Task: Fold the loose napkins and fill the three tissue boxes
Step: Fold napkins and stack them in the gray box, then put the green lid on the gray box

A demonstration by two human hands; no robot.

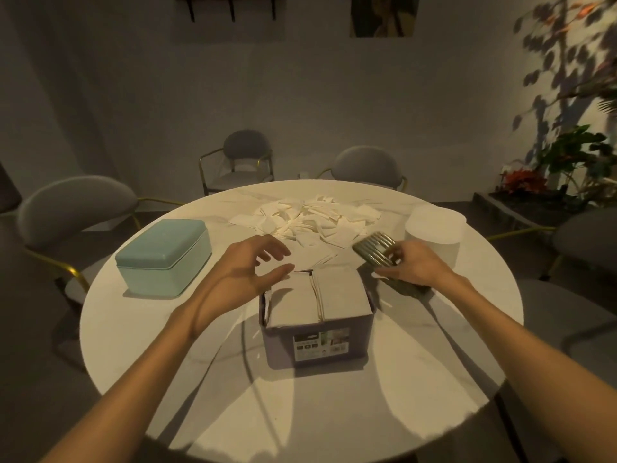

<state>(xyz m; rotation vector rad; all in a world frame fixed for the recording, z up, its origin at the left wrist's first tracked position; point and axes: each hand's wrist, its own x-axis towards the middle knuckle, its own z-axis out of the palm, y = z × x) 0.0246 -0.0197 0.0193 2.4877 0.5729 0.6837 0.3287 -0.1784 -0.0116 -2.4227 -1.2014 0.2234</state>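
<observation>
A dark box point(317, 345) stands in the middle of the round white table point(167, 345), filled to the top with two stacks of folded napkins point(320, 295). My left hand point(247, 272) hovers open just left of the box's far corner, fingers relaxed. My right hand point(410, 265) grips a ribbed dark lid point(375, 248) tilted up to the right of the box. A pile of loose white napkins point(310, 218) lies at the far side. A teal box point(163, 257) with its lid on sits at the left. A round white box point(434, 232) stands at the right.
Grey chairs ring the table: one at the left point(73, 208), two at the back point(247, 155) point(367, 165), one at the right point(584, 235). Potted plants point(567, 155) stand at the far right by the wall.
</observation>
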